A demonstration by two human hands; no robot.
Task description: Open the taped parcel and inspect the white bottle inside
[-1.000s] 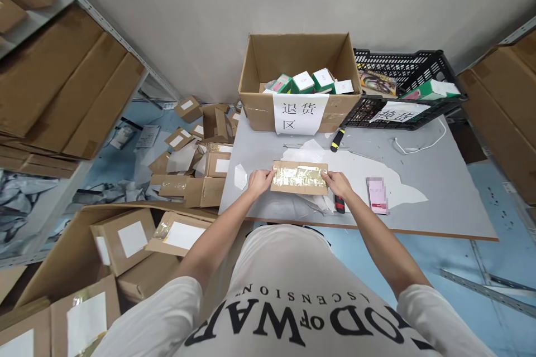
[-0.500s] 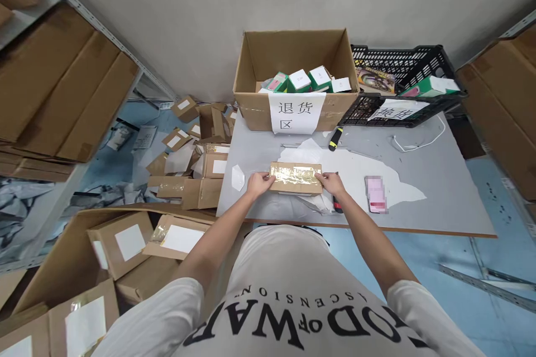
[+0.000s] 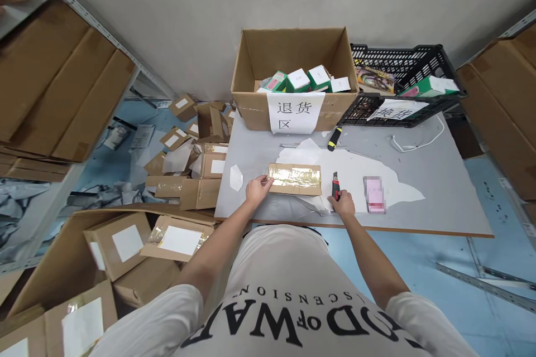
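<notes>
A: What's at the far left?
B: A big open carton [image 3: 54, 256] with labelled boxes [image 3: 115, 234] inside. Beyond it, small boxes [image 3: 207, 192] are heaped on the floor [image 3: 419, 259].
A: And the hands?
B: The left hand [image 3: 257, 189] grips the left end of a taped box [image 3: 295, 179], thumb on top. That box sits near the front edge of the desk [image 3: 448, 195], by some white paper [image 3: 355, 164], shiny tape facing up.
A: What's behind it?
B: A deep carton [image 3: 251, 109] with a paper sign [image 3: 296, 113], holding green-and-white boxes [image 3: 297, 81].
A: Further right?
B: A yellow-and-black cutter [image 3: 335, 139] lies just in front of that carton. Nearer, the right hand [image 3: 343, 201] has its fingers round a red-and-black cutter [image 3: 335, 184], narrow end toward the back. I can't tell whether it's off the surface.
A: Past that?
B: A flat pink item [image 3: 374, 195], partly pixelated; behind it, a black crate [image 3: 355, 116], then a white cable [image 3: 412, 150].
</notes>
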